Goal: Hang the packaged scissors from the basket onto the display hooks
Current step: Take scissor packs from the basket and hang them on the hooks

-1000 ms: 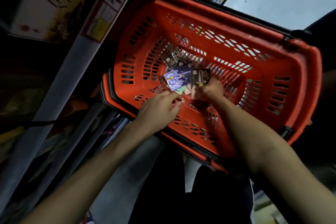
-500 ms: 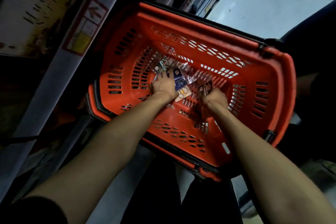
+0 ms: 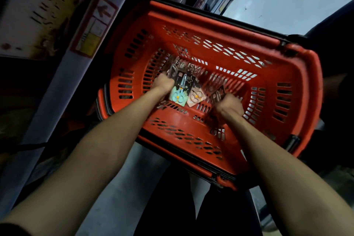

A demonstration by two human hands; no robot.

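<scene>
head view | looks steeply down, close, into basket [image 3: 220, 23] | no second view

The left hand [image 3: 164, 83] is hiding its fingertips at the edge of the teal scissors pack [image 3: 179, 92]. The right hand [image 3: 229, 105] is covering most of a dark pack [image 3: 219, 93]. By the basket's [image 3: 210, 23] far wall, clear packets [image 3: 183, 65] are blurring.

Basket [image 3: 220, 25] walls hem in; top stands open
</scene>
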